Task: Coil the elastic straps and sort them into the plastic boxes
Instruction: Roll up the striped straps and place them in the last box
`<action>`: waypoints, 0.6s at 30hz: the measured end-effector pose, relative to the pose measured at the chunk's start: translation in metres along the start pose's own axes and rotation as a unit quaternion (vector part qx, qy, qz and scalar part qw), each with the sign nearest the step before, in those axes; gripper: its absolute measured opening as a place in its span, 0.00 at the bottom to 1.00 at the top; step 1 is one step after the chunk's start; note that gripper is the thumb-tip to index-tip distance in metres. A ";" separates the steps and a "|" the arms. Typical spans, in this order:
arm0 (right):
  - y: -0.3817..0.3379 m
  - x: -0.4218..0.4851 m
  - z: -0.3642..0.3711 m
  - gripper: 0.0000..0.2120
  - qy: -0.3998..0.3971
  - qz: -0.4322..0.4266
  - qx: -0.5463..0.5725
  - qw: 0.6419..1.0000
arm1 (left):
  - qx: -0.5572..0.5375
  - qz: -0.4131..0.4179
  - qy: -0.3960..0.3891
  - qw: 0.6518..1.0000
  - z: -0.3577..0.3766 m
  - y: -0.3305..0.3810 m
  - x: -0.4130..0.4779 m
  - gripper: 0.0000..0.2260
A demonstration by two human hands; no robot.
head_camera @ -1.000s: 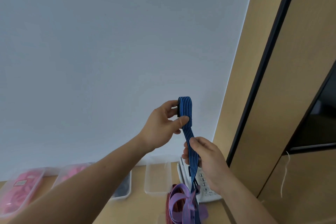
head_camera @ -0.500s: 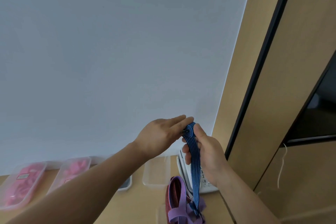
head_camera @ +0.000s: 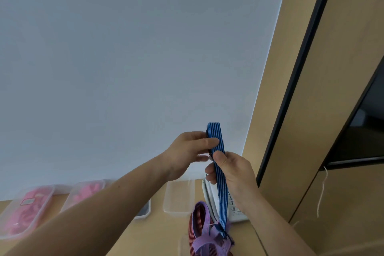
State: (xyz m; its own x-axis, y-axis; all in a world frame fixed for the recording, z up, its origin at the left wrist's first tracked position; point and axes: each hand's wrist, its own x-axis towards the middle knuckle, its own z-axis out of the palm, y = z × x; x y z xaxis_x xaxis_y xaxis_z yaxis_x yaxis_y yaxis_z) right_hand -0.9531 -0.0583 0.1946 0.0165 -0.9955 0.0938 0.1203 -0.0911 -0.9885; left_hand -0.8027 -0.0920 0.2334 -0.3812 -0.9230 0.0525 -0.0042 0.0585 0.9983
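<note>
Step in hand: coiling, judged to be at an early stage.

- The left hand (head_camera: 190,149) is pinching the folded top end of a blue, dark-striped elastic strap (head_camera: 222,197) between thumb and fingers, raised in the air in front of the wall.
- The right hand (head_camera: 233,170) is gripping the hanging length just below, fingers curled round it.
- The strap's tail is trailing down to the pale wooden tabletop (head_camera: 162,233) and touching the loose straps there.

Next move, as a judgement: the left hand is needing to turn the coil while the right feeds length under light tension. The tail is likely needing to be drawn free of the other straps.

Count:
- One blue strap, in hand.
- Two loose straps: one lilac elastic strap (head_camera: 202,242) and one red-striped elastic strap (head_camera: 192,233).
- Four clear plastic boxes (head_camera: 178,210) in a row. Two are holding pink straps, one is mostly hidden by the forearm, and one is showing no strap.
- One white push-button telephone (head_camera: 235,209).
</note>
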 end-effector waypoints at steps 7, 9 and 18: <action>0.001 -0.003 -0.005 0.10 -0.020 0.007 0.012 1.000 | 0.018 0.104 0.083 0.991 -0.004 0.019 0.006 0.13; -0.001 -0.003 -0.005 0.13 -0.017 0.002 0.021 1.000 | 0.085 0.134 0.096 0.983 -0.003 0.015 0.005 0.15; -0.012 -0.003 -0.004 0.35 -0.011 0.019 0.019 1.000 | 0.465 0.388 0.145 0.783 -0.003 -0.011 -0.003 0.20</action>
State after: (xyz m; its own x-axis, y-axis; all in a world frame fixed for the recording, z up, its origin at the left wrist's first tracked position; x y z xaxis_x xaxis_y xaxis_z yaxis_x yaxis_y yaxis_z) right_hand -0.9589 -0.0543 0.2060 0.0441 -0.9973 0.0589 0.1560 -0.0514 -0.9864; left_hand -0.7988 -0.0909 0.2227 -0.3767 -0.5127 0.7715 -0.5980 0.7706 0.2202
